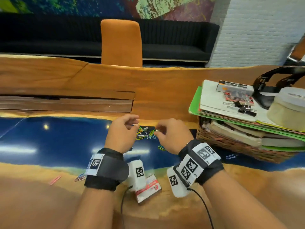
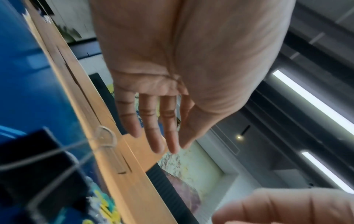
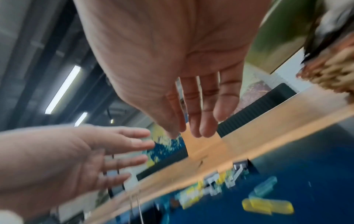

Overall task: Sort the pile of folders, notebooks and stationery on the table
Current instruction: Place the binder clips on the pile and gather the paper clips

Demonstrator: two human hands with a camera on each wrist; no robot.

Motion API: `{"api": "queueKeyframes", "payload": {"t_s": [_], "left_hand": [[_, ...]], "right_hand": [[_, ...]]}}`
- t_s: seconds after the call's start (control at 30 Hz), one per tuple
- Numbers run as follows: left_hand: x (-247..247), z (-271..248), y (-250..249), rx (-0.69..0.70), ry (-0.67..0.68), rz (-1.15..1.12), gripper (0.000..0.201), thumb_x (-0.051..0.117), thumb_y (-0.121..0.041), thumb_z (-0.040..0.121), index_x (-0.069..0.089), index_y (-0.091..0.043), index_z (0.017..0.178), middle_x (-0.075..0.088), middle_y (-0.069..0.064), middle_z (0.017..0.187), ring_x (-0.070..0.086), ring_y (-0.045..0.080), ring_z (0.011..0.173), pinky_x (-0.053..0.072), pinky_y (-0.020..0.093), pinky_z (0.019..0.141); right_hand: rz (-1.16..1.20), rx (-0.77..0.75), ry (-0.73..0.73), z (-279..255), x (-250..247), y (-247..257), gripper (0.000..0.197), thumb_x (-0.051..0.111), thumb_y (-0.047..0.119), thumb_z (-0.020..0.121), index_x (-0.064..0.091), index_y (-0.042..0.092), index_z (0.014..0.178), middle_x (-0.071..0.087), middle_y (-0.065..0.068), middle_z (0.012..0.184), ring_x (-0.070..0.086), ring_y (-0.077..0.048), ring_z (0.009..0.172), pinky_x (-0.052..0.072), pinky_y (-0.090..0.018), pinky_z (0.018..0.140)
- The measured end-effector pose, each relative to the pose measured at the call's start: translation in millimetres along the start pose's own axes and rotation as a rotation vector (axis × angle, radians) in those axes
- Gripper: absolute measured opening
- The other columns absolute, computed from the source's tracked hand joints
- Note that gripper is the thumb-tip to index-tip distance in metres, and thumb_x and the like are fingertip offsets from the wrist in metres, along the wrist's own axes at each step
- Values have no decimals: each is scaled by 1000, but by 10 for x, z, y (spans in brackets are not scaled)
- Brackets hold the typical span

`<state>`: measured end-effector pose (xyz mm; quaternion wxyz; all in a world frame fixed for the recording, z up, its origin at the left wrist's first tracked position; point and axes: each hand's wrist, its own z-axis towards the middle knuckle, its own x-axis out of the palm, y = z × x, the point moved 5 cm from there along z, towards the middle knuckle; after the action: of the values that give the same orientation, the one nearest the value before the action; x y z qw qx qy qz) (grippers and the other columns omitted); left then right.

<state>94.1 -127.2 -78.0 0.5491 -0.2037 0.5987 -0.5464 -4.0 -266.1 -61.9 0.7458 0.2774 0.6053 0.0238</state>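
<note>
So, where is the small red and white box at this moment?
In the head view the red and white box lies on the near wooden part of the table, between the two wrists, right behind the left wrist's camera.

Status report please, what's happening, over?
Left hand, right hand open, empty, over paper clip pile. Stray clips across blue table. Wicker basket stands clear, right.
</note>
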Motion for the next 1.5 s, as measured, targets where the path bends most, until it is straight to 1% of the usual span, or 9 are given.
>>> {"api": "queueKeyframes", "payload": {"t_s": [0.13,0.27,0.37,0.53,0.73,1.0,1.13,1.33,1.5], "left_hand": [[-148,-33,382,-97,-83,168,35,63,-5,84,70,-26,112,68,-3,111,58,18,106,46,33,94],[-68,34,591,-226,14,138,34,69,-7,84,70,-22,115,66,-2,111,59,16,100,45,27,91],[-33,102,617,-229,42,106,31,72,-6,84,71,-19,112,69,-1,106,64,18,102,50,32,95],[-27,104,598,-195,54,73,30,65,-2,87,72,-18,111,70,-3,106,64,14,99,49,28,90],[-4,83,620,-220,77,59,30,62,-2,90,71,-21,113,67,-5,107,61,12,99,44,24,86],[1,61,499,-176,59,57,31,60,-3,92,68,-17,118,67,-4,107,61,11,99,46,26,94],[-2,61,369,-130,23,31,26,62,-7,92,70,-17,114,70,-3,104,62,9,91,47,25,88],[60,-1,-46,55,-27,-14,23,64,-14,91,69,-24,111,69,-12,100,64,7,96,46,23,87],[122,-72,-215,104,-20,58,24,65,-16,90,69,-27,111,69,-13,102,62,9,101,46,28,91]], "right_hand": [[-29,-9,154,168,387,78,20,59,29,93,68,23,110,67,0,105,61,-24,96,52,-33,84],[-119,-29,187,397,560,150,21,56,26,93,68,24,111,67,-2,111,61,-26,103,52,-37,88],[-167,-105,235,546,671,319,28,58,22,92,66,28,119,66,-1,116,60,-26,105,52,-36,87],[-309,-185,382,659,869,494,28,60,19,91,66,24,117,66,-5,104,62,-27,95,51,-34,72],[-367,-226,356,657,855,499,25,63,22,89,64,18,113,65,-6,102,59,-27,88,47,-33,69],[-354,-294,339,497,820,423,21,64,25,81,50,23,96,54,1,90,54,-25,84,40,-31,66],[-268,-230,197,420,606,375,13,61,31,81,56,23,91,50,1,91,58,-28,89,38,-30,67],[-114,-102,-287,240,-462,207,16,58,36,81,64,25,92,55,2,89,54,-23,79,35,-29,66],[-290,153,-448,25,-1244,-367,18,58,31,80,52,20,93,56,2,83,50,-25,77,34,-32,65]]}}
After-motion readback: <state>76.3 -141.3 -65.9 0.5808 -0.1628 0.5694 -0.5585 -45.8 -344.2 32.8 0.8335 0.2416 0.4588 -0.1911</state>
